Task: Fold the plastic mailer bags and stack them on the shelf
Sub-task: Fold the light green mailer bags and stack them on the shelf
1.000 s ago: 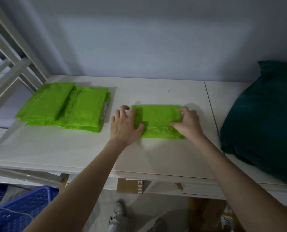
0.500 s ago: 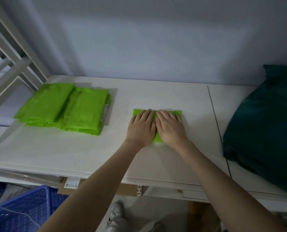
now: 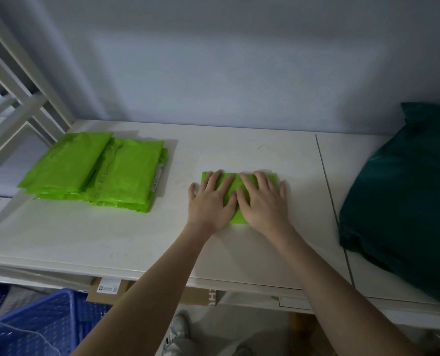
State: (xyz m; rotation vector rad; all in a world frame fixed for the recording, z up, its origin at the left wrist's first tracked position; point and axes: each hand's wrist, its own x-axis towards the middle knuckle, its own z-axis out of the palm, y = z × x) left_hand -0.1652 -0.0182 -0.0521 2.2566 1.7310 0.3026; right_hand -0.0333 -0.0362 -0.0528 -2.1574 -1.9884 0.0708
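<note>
Hands (image 3: 237, 199) flat on folded mailer (image 3: 235, 185), mid-shelf (image 3: 111, 237), edges apart.

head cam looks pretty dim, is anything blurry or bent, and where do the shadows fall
Head view: dim overall, corners darkest; the dark green bag loses most detail. Wide-angle bend shows in the slanting shelf frame. Soft shadows lie right of the green stack and on the wall. Left hand and right hand, flat on the folded mailer, look reasonably sharp.
</note>
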